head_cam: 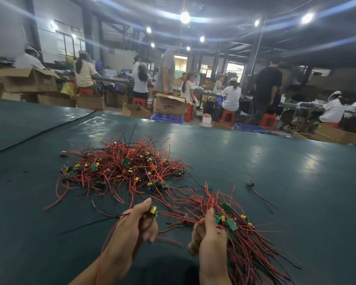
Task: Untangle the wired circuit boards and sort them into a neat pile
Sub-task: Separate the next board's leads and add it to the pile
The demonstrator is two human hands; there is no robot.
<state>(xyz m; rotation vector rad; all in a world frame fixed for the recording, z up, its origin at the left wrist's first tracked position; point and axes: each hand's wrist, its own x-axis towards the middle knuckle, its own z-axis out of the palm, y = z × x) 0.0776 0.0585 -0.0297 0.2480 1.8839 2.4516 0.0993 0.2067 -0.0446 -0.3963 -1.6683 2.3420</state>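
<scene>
Head view, looking down a dark green worktop [275,171]: both forearms reach in from the bottom edge, hands raised side by side just above the surface. The left hand [132,225] is turned thumb-up, its fingers [150,233] curled and pinching a single wired circuit board [153,210] with a yellow capacitor at the thumb tip; its red and black leads trail back over the wrist and out to the left. The right hand [209,237] is clenched around a gathered bundle of boards [230,221], whose green boards fan out just right of its fingers while the long red wires sweep down and away toward the lower right corner, where they are cut off by the frame. Beyond the fingers, well apart from both hands, lies the tangled heap [123,167] of red-wired boards; individual boards inside it are hard to separate. A lone stray board [251,183] sits far right of the hands. Background workers [230,95] on red stools are blurred.
</scene>
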